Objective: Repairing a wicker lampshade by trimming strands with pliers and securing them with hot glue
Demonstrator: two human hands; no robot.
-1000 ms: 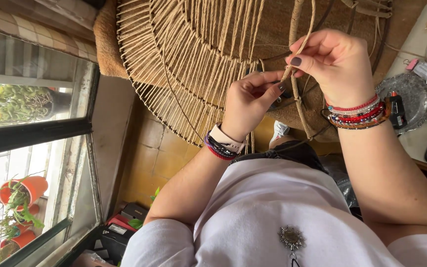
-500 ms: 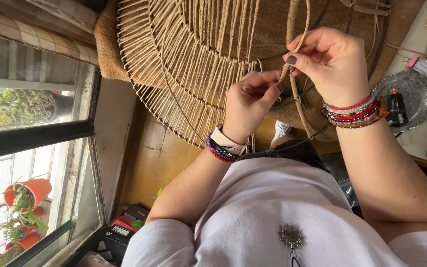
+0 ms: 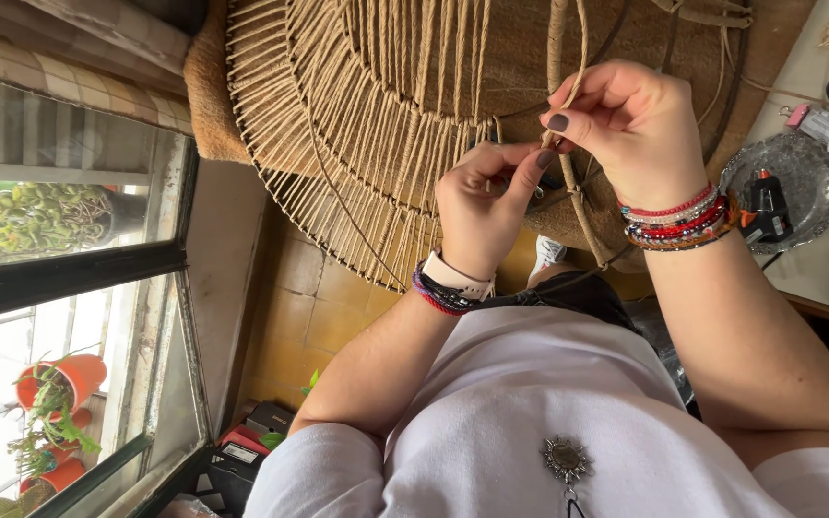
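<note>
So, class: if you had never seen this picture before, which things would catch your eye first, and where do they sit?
First, the big round jute-wound frame filling the top centre, its cords fanning outward. Just right of centre, the left hand and right hand pinch a jute cord together, both wrists stacked with bracelets. At lower left, orange flowerpots glow outside the window.

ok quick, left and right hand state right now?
Left hand: closed, pinching the jute cord.
Right hand: closed, fingers pinching the same cord on the woven hoop.
</note>
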